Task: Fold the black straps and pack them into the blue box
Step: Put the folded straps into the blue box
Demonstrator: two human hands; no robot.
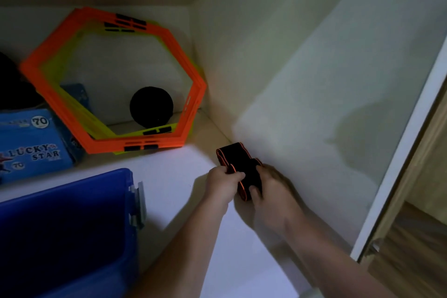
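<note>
A black strap with orange edging [238, 159] lies doubled over on the white shelf, close to the right wall. My left hand [223, 185] pinches its left side. My right hand [273, 191] grips the near end from the right, with the thumb on top. The blue box [72, 230] stands open at the lower left, about a hand's width left of my left hand. Its inside is dark, and I cannot tell what it holds.
Orange and yellow hexagon frames [191, 94] lean against the back wall with a black ball [151, 107] behind them. A light blue "Lucky Star" carton [31, 145] sits at the left. The shelf's side wall [302, 80] runs along the right.
</note>
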